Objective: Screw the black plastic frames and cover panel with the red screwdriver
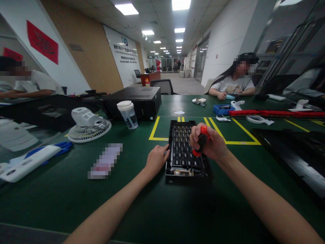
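A black ribbed rectangular panel [181, 145] lies flat on the green table [157, 210] in front of me. My left hand [156, 159] rests against the panel's left edge, fingers curled onto it. My right hand [209, 143] is closed round the red-and-black handle of a screwdriver [201, 139], held upright over the panel's right side. The tool's tip is hidden behind my hand.
A white desk fan [87, 126], a lidded clear cup [128, 114] and a black box [134, 101] stand at the left. A blue tray [223, 109] and red strip [261, 113] lie at the back right. Yellow tape [154, 130] marks the table. Other people sit at the far sides.
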`<act>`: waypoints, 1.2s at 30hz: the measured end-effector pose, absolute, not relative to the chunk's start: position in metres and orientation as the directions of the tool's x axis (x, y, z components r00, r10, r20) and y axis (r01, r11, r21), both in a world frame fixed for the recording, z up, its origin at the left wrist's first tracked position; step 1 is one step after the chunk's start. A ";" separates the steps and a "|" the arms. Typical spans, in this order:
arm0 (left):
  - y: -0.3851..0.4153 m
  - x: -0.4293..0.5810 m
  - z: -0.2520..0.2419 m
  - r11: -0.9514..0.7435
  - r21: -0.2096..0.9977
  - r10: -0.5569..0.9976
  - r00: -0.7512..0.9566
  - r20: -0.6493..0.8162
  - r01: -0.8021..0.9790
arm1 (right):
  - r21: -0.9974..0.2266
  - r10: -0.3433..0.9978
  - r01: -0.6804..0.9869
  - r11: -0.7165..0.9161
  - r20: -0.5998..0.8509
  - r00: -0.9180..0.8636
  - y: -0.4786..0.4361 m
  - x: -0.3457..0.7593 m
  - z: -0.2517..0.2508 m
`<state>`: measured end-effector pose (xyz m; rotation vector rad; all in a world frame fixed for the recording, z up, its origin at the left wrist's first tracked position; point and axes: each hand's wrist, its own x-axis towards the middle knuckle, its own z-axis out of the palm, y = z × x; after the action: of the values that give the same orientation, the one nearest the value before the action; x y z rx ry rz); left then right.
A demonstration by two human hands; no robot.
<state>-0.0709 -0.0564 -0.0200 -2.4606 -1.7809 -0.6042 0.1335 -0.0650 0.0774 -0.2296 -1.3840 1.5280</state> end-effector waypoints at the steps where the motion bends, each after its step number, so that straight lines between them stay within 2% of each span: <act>1: -0.057 -0.071 -0.020 -0.338 0.190 0.905 0.263 0.334 0.922 | -0.825 0.759 -0.536 0.179 0.462 -0.458 -0.065 0.133 0.077; 15: -0.056 -0.070 -0.020 -0.344 0.193 0.902 0.267 0.340 0.919 | -0.827 0.803 -0.496 0.266 0.475 -0.361 -0.072 0.126 0.075; 36: -0.059 -0.069 -0.018 -0.329 0.200 0.912 0.256 0.322 0.923 | -0.821 0.872 -0.393 0.413 0.482 -0.090 -0.092 0.115 0.075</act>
<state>-0.0687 -0.0586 -0.0184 -2.4664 -1.8024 -0.5993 0.1149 -0.0918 0.0751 -0.4992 -1.2487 1.1312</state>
